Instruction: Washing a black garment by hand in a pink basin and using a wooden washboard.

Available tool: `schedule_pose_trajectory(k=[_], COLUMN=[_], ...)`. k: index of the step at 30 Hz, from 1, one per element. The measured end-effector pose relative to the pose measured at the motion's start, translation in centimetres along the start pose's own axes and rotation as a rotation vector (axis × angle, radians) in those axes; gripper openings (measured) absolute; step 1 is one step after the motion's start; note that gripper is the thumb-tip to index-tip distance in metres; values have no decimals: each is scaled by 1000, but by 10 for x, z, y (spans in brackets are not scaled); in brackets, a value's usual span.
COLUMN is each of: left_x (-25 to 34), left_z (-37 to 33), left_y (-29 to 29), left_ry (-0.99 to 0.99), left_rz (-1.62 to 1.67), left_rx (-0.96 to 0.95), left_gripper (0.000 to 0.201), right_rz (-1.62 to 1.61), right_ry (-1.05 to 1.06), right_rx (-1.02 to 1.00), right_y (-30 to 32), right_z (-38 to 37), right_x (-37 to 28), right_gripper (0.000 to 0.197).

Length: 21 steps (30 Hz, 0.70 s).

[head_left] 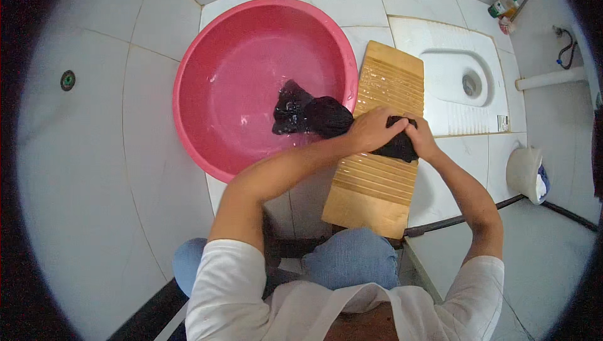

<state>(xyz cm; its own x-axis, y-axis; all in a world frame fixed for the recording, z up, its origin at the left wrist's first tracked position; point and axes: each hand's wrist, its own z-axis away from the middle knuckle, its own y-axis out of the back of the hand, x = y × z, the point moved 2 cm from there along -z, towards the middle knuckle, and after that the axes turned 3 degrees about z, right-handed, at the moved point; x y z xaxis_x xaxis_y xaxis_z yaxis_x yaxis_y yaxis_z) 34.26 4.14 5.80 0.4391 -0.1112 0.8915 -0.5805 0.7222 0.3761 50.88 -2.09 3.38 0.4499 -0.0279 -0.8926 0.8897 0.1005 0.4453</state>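
Observation:
A wet black cloth garment (329, 116) stretches from the pink basin (184, 133) over its right rim onto a ribbed wooden washboard (370, 184). Its left end lies bunched in the basin. My left hand (377, 130) is closed on the cloth where it crosses onto the board. Close beside it, my right hand (423, 137) grips the other end near the board's right edge, thumbs almost meeting. Part of the garment bulges out below my fingers. Water drops glisten on the board's upper ridges. Just what garment it is cannot be made out.
Right of the board, a white squat toilet (440, 77) is set in the tiled floor. Bottles (502, 6) and a pink-handled brush (520, 9) stand in the far right corner. A white bin (525, 171) sits by the right wall, below a white pipe (551, 79).

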Motion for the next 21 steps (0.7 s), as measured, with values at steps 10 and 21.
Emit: schedule_pose_trajectory(k=[10, 21], left_x=[1, -72], left_z=[73, 140], left_y=[123, 256], left_ry=[-153, -9], left_rz=[11, -68], left_rx=[-484, 328], left_gripper=[77, 88], right_rz=[202, 389], right_ry=[354, 577], right_rx=[103, 379], right_y=[-13, -88], right_z=[-37, -142], right_x=[-179, -168], right_gripper=[33, 32])
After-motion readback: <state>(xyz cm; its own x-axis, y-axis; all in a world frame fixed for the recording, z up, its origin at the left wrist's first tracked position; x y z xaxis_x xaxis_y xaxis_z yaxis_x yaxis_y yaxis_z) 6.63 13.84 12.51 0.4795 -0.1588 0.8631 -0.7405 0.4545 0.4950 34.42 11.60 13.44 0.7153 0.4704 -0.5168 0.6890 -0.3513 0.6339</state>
